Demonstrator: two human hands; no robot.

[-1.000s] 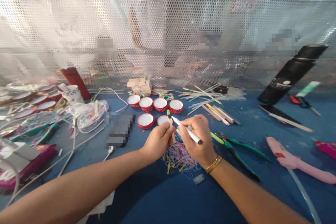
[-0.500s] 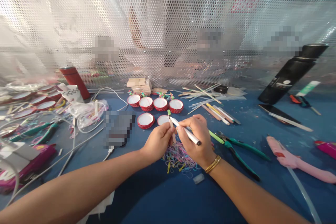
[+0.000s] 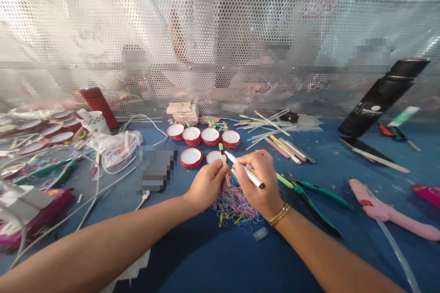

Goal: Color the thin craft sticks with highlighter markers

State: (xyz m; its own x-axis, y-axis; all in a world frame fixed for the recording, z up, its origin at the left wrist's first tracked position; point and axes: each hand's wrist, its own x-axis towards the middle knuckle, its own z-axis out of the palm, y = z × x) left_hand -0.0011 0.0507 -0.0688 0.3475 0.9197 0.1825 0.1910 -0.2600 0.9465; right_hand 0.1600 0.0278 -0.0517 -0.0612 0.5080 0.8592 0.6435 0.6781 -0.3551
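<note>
My left hand [image 3: 206,185] pinches a thin wooden stick with a green tip [image 3: 222,155] and holds it upright. My right hand [image 3: 261,183], with a gold bracelet at the wrist, grips a white marker pen [image 3: 245,170] whose tip touches the stick near its top. Both hands hover over a heap of thin coloured rubber bands [image 3: 233,206] on the blue table [image 3: 213,256]. Just beyond the hands lie several red-rimmed round lids [image 3: 201,139] in two rows.
Green-handled pliers [image 3: 309,197] lie right of my right hand, a pink glue gun [image 3: 385,210] farther right. Loose sticks [image 3: 275,132] and a black bottle [image 3: 381,96] lie behind. Cables, a red flask [image 3: 98,105] and more lids clutter the left. A perforated metal screen [image 3: 220,46] closes the back.
The marker tip has shifted slightly along the stick; both hands otherwise stay in place.
</note>
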